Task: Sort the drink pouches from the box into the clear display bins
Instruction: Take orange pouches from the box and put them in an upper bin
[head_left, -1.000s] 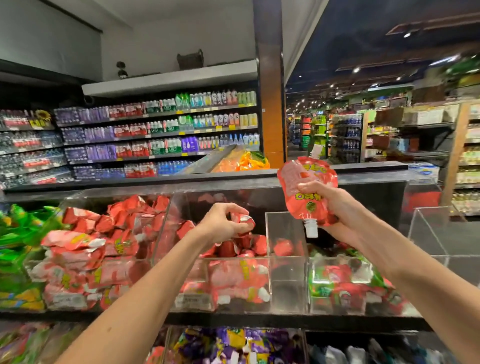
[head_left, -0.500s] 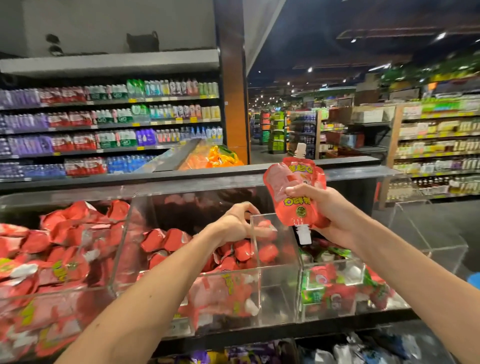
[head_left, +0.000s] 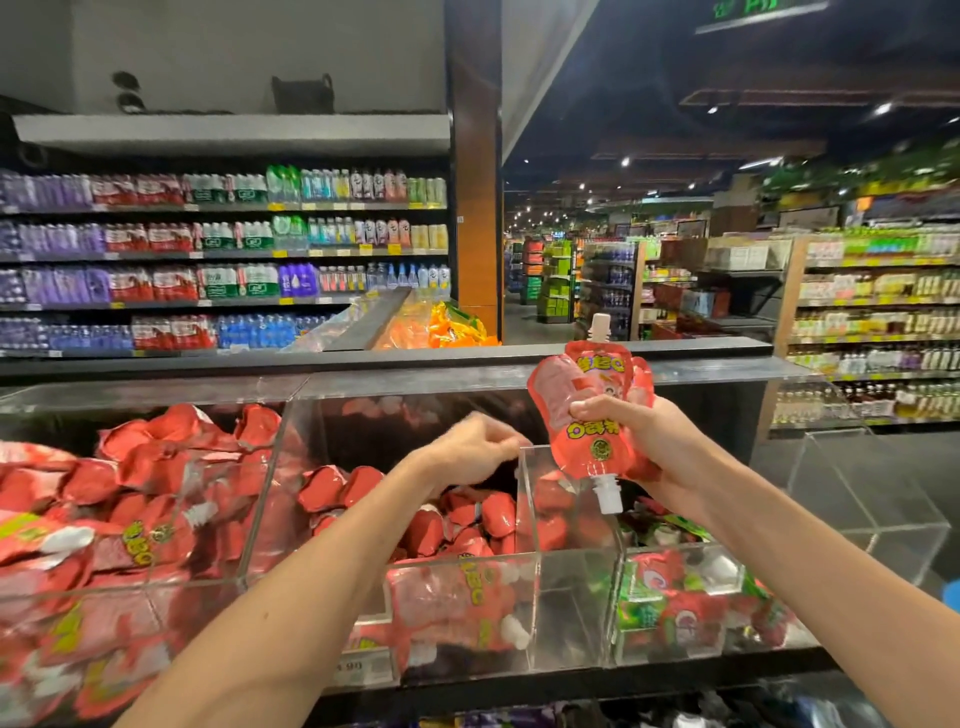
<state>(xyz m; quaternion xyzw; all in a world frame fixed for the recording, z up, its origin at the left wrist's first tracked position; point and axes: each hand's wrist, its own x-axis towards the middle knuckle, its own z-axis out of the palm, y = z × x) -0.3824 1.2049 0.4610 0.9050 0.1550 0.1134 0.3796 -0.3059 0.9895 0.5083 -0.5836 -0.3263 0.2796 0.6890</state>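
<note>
Clearly, right hand (head_left: 641, 447) grips 2 red pouches (head_left: 571, 405); left hand (head_left: 467, 449) blurred, hold unreadable.

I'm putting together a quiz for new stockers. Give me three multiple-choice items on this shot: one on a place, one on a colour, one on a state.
1. Where is the left hand? A above the middle bin; B on the back shelf; C under the counter.
2. What colour is the downward-pointing spout cap? A blue; B white; C black.
3. What is the right hand doing? A hanging idle; B pressing a bin wall; C gripping pouches.
Answers: 1 A, it hovers over the middle bin; 2 B, the spout cap is plainly white; 3 C, its fingers curl round the pouches.
</note>
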